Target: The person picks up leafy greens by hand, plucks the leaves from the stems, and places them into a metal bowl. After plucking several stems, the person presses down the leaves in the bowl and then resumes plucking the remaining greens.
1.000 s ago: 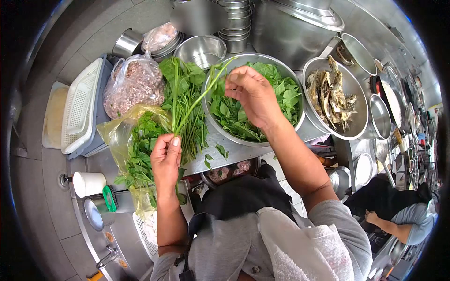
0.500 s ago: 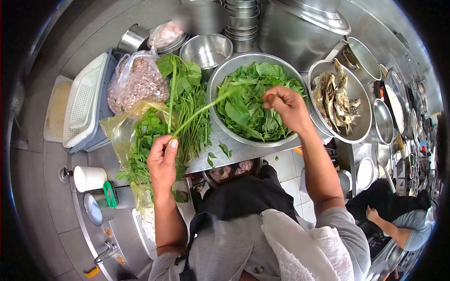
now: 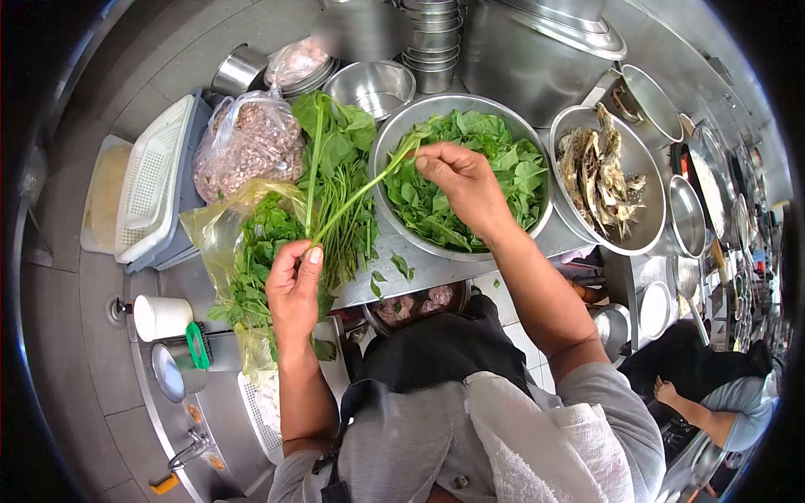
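Two long green stems [image 3: 356,198] spread upward from my left hand [image 3: 293,285], which pinches them at their lower ends. One stands nearly upright with large leaves at its top; the other slants right toward the bowl. My right hand [image 3: 457,180] has its thumb and forefinger closed at the upper end of the slanting stem, over the left side of a steel bowl [image 3: 379,180]. Loose green leaves [image 3: 495,159] fill that bowl. Beneath the stems lies a bundle of thin-stemmed greens [image 3: 348,239], beside leafy greens [image 3: 260,243] in a yellowish plastic bag [image 3: 210,230].
Dried fish [image 3: 605,180] lies in a steel bowl at the right. A bag of minced meat [image 3: 247,151] and white baskets [image 3: 151,180] are at the left. Behind stand a large pot [image 3: 537,54] and stacked steel containers [image 3: 432,42]. Another person [image 3: 721,411] is at the lower right.
My right hand has moved left from over the middle of the leaf bowl to the upper end of the slanting stem. My left hand has barely moved and still holds the stems.
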`<control>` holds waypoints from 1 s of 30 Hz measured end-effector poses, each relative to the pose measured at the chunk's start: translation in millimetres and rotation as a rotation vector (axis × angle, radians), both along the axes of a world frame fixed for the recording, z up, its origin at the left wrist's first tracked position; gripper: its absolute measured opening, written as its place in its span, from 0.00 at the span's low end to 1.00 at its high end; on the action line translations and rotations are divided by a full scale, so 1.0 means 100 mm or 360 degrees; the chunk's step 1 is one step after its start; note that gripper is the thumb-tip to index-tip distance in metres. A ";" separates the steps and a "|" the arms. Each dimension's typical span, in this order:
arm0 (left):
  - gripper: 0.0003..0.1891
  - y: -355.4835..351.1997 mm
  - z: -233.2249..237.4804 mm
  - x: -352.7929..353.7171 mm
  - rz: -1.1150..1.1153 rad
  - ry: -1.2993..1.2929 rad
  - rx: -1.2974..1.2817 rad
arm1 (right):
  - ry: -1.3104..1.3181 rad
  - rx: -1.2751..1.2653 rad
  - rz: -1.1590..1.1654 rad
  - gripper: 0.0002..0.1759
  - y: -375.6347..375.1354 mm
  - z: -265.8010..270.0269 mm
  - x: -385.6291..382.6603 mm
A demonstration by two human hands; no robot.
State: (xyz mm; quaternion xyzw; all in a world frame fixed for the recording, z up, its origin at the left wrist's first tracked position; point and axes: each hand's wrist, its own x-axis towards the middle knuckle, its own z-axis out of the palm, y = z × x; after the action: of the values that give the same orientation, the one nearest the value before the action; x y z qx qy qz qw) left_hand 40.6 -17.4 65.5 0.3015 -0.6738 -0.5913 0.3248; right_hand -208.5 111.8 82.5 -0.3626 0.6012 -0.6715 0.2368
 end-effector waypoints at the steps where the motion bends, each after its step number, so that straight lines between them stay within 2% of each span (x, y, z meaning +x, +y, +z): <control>1: 0.08 -0.01 -0.01 0.01 -0.0005 -0.0003 -0.0006 | -0.0146 -0.0058 0.0051 0.11 0.00 -0.03 0.00; 6: 0.07 0.00 -0.01 0.03 0.0060 -0.0073 -0.0143 | -0.0919 -0.0235 0.0290 0.09 0.05 0.10 0.00; 14: 0.07 0.04 0.05 -0.02 0.0097 -0.0118 -0.0594 | -0.1039 -0.0261 0.0223 0.06 0.02 -0.06 -0.03; 21: 0.07 0.05 0.06 -0.04 0.0067 -0.0081 -0.0513 | -0.1093 -0.0283 0.0402 0.05 0.02 -0.12 0.01; 27: 0.07 0.06 0.06 -0.04 0.0047 -0.0078 -0.0486 | -0.1369 -0.0543 0.0294 0.03 0.04 -0.06 0.03; 30: 0.07 0.06 0.05 -0.03 0.0027 -0.0088 -0.0472 | -0.1399 -0.0565 0.0401 0.02 0.09 -0.01 -0.01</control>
State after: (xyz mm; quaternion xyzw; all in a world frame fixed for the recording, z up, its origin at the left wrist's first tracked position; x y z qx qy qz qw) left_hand 37.2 -10.9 70.5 0.2720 -0.7599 -0.4740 0.3520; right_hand -209.5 120.9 82.0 -0.1495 0.2723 -0.8193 0.4820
